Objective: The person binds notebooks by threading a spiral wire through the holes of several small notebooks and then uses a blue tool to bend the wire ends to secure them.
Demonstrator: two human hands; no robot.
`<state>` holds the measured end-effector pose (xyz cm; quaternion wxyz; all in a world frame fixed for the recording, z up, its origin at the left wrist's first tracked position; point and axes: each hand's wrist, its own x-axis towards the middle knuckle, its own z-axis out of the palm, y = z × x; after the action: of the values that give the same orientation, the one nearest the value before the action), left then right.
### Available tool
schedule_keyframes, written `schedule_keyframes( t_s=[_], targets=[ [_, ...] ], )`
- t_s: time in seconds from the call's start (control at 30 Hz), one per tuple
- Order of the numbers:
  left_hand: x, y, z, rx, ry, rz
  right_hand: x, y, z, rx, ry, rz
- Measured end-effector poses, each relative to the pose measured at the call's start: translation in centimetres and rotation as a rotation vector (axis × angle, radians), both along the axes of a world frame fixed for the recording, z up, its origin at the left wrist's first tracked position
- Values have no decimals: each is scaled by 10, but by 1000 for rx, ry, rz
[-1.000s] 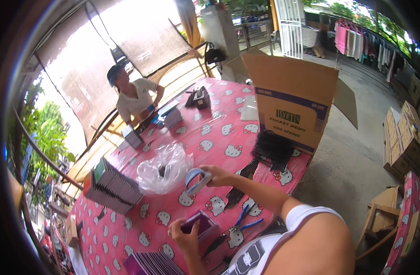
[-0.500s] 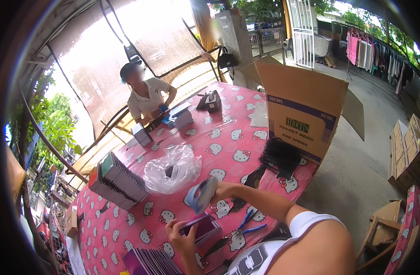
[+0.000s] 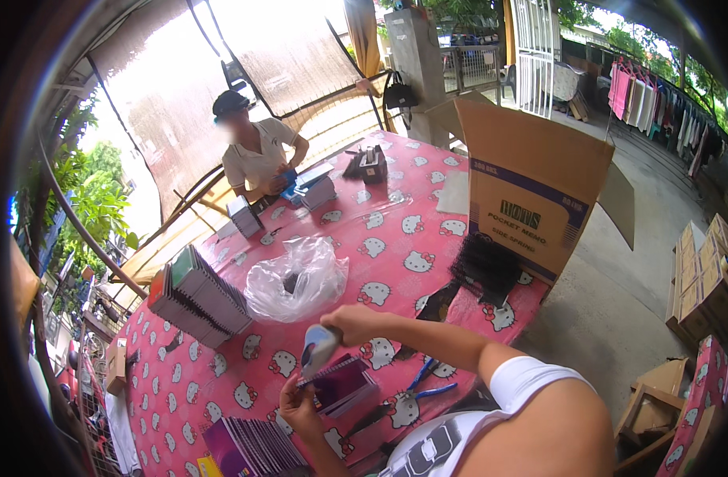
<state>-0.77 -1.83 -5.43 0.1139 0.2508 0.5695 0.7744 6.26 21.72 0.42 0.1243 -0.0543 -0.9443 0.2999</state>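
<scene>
A blue and grey hand tool (image 3: pixel 319 348) is gripped in my right hand (image 3: pixel 357 324), its lower end close to the upper left edge of a small stack of purple spiral notebooks (image 3: pixel 346 387). My left hand (image 3: pixel 302 409) is closed at the left edge of that stack, thumb and fingers pinching a notebook there. Blue-handled pliers (image 3: pixel 431 388) lie open on the table to the right. A larger row of purple spiral notebooks (image 3: pixel 252 447) rests nearer me, left of my forearm.
The table wears a pink patterned cover (image 3: pixel 372 246). On it stand tall notebook stacks (image 3: pixel 201 298), a crumpled plastic bag (image 3: pixel 300 278), black wire spirals (image 3: pixel 487 266) and a large carton (image 3: pixel 531 183). Across the table a person (image 3: pixel 256 155) handles blue notebooks.
My right hand and the tool have moved left and down to the notebooks' edge. My left hand has shifted slightly left, from the notebook's face to its edge.
</scene>
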Motion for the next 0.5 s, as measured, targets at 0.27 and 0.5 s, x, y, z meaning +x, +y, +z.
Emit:
schedule_keyframes(
  t_s=[0.27, 0.5],
  targets=[
    [-22, -6, -20, 150, -238, -116, -9, 4, -1, 61, 1, -114],
    [-21, 0, -13, 282, -269, -158, -5, 54, -48, 327, -25, -377]
  ],
)
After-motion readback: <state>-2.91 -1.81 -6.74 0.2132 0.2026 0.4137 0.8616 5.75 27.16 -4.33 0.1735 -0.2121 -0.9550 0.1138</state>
